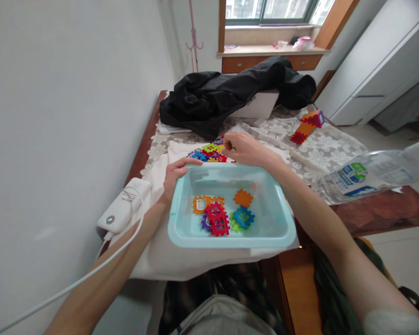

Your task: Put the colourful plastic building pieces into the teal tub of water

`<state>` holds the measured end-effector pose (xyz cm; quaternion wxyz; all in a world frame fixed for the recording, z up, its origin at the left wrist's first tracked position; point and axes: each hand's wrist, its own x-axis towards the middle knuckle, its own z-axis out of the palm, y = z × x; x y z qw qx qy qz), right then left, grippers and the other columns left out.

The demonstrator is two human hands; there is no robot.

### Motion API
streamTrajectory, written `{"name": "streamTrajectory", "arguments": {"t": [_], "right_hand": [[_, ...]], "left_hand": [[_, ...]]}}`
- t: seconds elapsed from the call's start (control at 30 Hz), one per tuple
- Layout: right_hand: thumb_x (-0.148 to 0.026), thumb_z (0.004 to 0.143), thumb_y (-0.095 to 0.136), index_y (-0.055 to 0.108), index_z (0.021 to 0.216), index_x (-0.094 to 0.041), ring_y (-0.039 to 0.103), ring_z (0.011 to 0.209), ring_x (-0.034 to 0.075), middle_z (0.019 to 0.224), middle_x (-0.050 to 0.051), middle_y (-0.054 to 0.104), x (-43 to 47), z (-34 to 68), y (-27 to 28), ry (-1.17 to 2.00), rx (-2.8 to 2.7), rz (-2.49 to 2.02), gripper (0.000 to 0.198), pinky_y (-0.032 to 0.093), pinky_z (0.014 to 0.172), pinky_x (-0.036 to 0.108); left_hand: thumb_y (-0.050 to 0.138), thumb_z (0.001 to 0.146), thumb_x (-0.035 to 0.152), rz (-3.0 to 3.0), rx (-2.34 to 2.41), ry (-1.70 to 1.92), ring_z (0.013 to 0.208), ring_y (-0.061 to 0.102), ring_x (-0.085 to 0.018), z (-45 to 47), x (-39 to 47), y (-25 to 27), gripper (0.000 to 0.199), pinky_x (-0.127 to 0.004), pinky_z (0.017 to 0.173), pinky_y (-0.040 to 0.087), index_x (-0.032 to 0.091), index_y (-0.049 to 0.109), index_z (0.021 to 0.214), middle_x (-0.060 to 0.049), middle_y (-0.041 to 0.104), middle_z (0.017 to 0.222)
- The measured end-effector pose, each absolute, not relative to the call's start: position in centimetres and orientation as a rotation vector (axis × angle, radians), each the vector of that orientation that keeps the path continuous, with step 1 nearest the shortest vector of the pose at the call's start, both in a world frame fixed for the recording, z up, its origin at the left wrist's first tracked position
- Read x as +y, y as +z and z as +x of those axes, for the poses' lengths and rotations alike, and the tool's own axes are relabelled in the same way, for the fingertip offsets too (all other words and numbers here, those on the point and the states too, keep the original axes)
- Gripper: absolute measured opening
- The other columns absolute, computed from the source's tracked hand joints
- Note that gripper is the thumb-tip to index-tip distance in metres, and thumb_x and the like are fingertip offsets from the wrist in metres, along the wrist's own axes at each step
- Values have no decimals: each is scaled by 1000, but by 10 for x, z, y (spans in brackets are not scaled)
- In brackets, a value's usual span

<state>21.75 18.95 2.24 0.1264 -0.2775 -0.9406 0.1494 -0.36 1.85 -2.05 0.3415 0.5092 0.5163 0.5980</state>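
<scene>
A pale blue plastic tub sits at the table's near edge on a white cloth, with several colourful interlocking plastic tiles lying in it. My left hand grips the tub's far left corner. My right hand hovers just behind the tub over a pile of loose tiles, its fingers pinched together; whether a tile is between them is hidden.
A white power bank with a cable lies left of the tub. A black jacket covers the table's far end. A small tower of joined tiles stands at right. A clear plastic bottle lies on the right edge.
</scene>
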Motion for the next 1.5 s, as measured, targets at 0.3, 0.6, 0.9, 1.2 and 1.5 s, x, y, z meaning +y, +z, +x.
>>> {"name": "streamTrajectory", "arguments": {"t": [0.3,0.6,0.9,1.2,1.5], "right_hand": [[-25,103,58,81,123,-27,70,127,24,138,7,77,194,223,18,724,-3092,-514,30,48,109,33],[-24,104,59,80,128,-30,75,113,23,130,5,81,193,223,19,740,-3128,-596,33,51,99,30],[-42,103,67,79,129,-35,76,95,26,109,5,84,197,226,14,601,-3170,-737,29,49,82,31],[-41,107,61,81,124,-31,76,96,23,111,4,85,192,223,20,719,-3135,-753,28,51,84,29],[-47,105,61,83,92,-24,72,83,23,94,7,82,186,220,31,762,-3080,-884,34,48,76,31]], "left_hand": [[61,81,37,1312,1358,1524,94,69,-29,-4,18,-22,36,-37,83,56,17,86,96,-9,81,99],[61,79,37,1332,1375,1517,92,69,-29,-6,19,-24,36,-37,84,54,17,87,94,-9,81,94],[62,80,38,1303,1325,1517,93,70,-29,-7,20,-28,37,-36,82,56,18,87,96,-9,82,98],[61,82,39,1311,1352,1519,97,70,-30,-7,19,-27,38,-38,86,55,17,87,98,-10,81,98],[61,78,35,1306,1373,1542,96,69,-29,-1,17,-19,32,-37,90,53,19,87,90,-8,83,99]]}}
